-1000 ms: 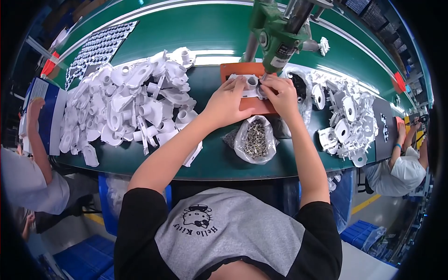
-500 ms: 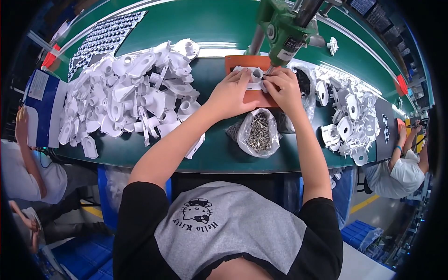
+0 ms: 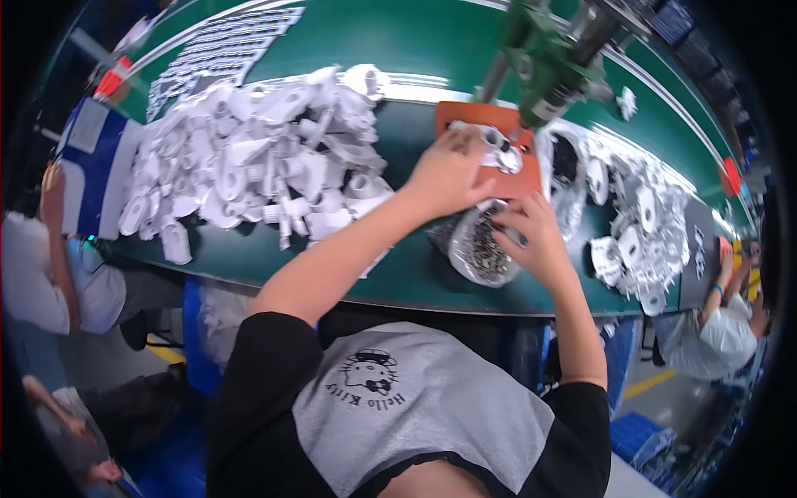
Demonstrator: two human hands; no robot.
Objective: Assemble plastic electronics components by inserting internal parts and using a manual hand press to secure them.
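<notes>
Overhead view of an assembly bench with a green belt (image 3: pixel 365 50). A clear plastic bag of small metal screws (image 3: pixel 481 249) lies open at the near edge of the bench, just below an orange fixture plate (image 3: pixel 473 118). On the plate sits a white plastic part (image 3: pixel 501 149) beneath the tip of a green powered screwdriver (image 3: pixel 544 58) hung from above. The left hand (image 3: pixel 444 174) reaches forward, palm down, fingers resting on the plate and the white part; whether they pinch it cannot be told. The right hand (image 3: pixel 531 236) is drawn back over the bag, fingers curled together at its mouth; any screw within them is hidden. A heap of white plastic mouldings (image 3: pixel 249 166) lies to the left, a smaller heap (image 3: pixel 639 224) to the right. A flat grey sheet printed with white rows (image 3: pixel 224 50) lies on the belt at far left.
</notes>
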